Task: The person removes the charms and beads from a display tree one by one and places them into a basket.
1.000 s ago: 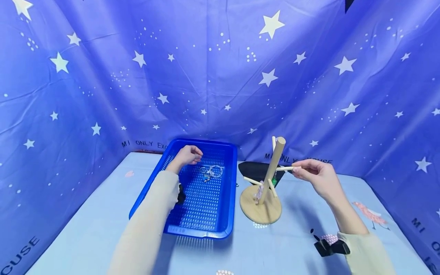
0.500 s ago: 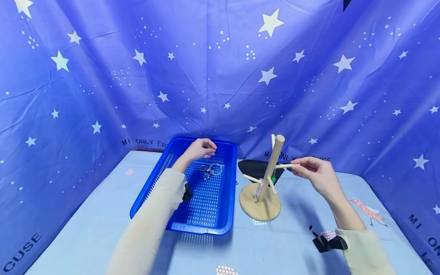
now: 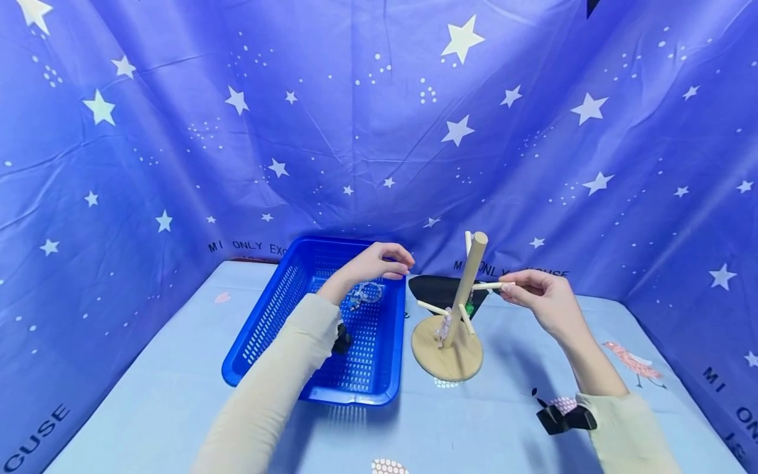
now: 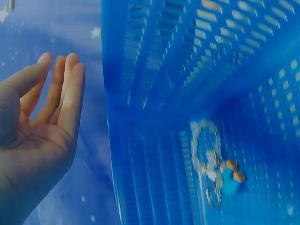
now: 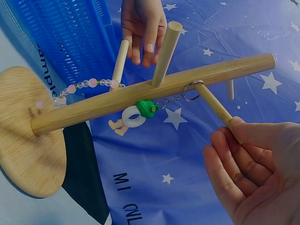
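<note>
My right hand (image 3: 545, 296) pinches the tip of a peg (image 5: 215, 104) on a wooden stand (image 3: 469, 276) between thumb and fingers. From that peg, near the post, a keychain (image 5: 146, 108) hangs by its ring, with a green-topped figure in a white ring. A pink and clear bead bracelet (image 5: 93, 83) hangs on another peg. My left hand (image 3: 381, 261) hovers over the right side of a blue basket (image 3: 391, 388), its fingers loosely bent and holding nothing. Inside the basket lie a clear bead bracelet (image 4: 194, 145) and a keychain with a blue and orange charm (image 4: 232, 183).
The stand's round base (image 3: 426, 349) sits right of the basket on a light blue cloth (image 3: 503, 421). Behind the stand lies a flat black piece (image 3: 432, 289). A blue starry curtain (image 3: 355, 131) encloses the back and sides.
My left hand has moved right across the basket, from its middle to its right rim, near the stand. My right hand still pinches the peg.
</note>
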A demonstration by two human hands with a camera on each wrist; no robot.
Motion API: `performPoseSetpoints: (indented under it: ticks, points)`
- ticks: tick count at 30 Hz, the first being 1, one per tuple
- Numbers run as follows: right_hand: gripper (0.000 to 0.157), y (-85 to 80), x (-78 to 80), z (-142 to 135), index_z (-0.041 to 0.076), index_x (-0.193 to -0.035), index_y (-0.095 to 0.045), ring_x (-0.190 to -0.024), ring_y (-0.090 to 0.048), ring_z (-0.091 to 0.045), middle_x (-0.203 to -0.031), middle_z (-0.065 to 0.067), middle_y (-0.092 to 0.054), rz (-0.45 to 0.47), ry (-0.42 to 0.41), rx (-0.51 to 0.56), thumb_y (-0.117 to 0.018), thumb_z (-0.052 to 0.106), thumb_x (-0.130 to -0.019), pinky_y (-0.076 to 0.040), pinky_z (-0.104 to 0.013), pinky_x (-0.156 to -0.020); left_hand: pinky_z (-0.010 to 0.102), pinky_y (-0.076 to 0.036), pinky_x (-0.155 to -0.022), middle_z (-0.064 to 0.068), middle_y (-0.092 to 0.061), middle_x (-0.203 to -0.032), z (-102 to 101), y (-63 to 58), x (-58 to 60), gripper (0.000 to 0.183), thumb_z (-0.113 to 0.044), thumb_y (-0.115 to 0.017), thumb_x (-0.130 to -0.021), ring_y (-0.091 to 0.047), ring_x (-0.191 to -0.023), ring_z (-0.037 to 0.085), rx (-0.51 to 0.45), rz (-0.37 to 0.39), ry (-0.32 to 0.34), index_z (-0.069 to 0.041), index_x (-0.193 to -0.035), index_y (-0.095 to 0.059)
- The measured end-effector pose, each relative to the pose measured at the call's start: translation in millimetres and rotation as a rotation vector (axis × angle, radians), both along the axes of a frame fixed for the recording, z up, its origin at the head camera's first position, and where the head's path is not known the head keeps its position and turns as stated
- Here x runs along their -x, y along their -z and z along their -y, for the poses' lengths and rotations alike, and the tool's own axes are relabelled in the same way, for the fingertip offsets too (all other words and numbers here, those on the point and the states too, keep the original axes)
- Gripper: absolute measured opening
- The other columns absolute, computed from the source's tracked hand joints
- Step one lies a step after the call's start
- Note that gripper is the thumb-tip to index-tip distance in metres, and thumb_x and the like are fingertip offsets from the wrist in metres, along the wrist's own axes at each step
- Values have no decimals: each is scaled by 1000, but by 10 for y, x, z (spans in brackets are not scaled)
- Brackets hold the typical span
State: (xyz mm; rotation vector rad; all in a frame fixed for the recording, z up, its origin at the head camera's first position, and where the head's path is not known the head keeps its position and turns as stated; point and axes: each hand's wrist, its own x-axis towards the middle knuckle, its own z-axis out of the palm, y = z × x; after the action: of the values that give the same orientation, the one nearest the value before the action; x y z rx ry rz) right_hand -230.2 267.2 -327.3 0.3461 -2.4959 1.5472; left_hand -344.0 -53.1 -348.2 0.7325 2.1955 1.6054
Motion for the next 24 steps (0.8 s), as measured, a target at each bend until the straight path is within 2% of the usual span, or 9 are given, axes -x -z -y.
performPoseSetpoints:
  ticks: [7,9,11,15,17,18,24]
  points:
    - [32,-6,-6,15,-16,-118,-61,-82,-69,6,-84,23,-69,3,-4,21,-63,9,-98,-59,-16,-78,35,-58,-95,25,-63,-129,-316,0,-83,28,0,-57,-98,-67,-115,31,43,70,174,7,-125,-61]
    - [32,-6,-10,24,-16,-118,-61,-83,-69,6,-85,23,-69,6,-2,24,-62,9,-98,-59,-16,-78,34,-58,-96,24,-63,-130,-394,15,-97,28,2,-56,-99,-67,-115,29,79,71,230,6,-126,-61]
    - [32,-12,-12,29,-16,-118,-61,-83,-69,6,-85,23,-69,9,1,23,-62,9,-98,-59,-16,-78,32,-57,-97,23,-64,-131,-469,36,-98,29,1,-56,-99,-67,-115,24,128,45,294,5,-127,-61]
    - [31,-27,-16,35,-15,-117,-62,-83,-69,6,-86,22,-68,9,7,16,-62,10,-98,-59,-16,-78,22,-52,-100,16,-68,-127,-579,79,-93,28,-6,-56,-100,-66,-115,15,267,-84,406,-1,-127,-64]
    - [31,-33,-17,35,-16,-117,-62,-83,-69,5,-86,21,-69,9,7,20,-62,9,-98,-59,-16,-78,19,-48,-101,13,-69,-126,-608,86,-105,28,-10,-56,-101,-64,-114,13,324,-134,428,-2,-127,-64]
    - [31,-33,-18,35,-16,-117,-62,-83,-69,5,-86,20,-69,12,7,23,-62,9,-98,-59,-16,-78,18,-47,-101,12,-69,-125,-615,85,-115,28,-10,-56,-101,-64,-114,12,342,-134,429,-3,-126,-65]
    - [31,-17,-18,23,-15,-117,-63,-83,-69,5,-86,19,-69,24,7,23,-62,10,-98,-59,-17,-79,19,-54,-91,15,-69,-116,-609,54,-194,26,-3,-61,-97,-63,-100,9,352,-41,420,3,-122,-63]
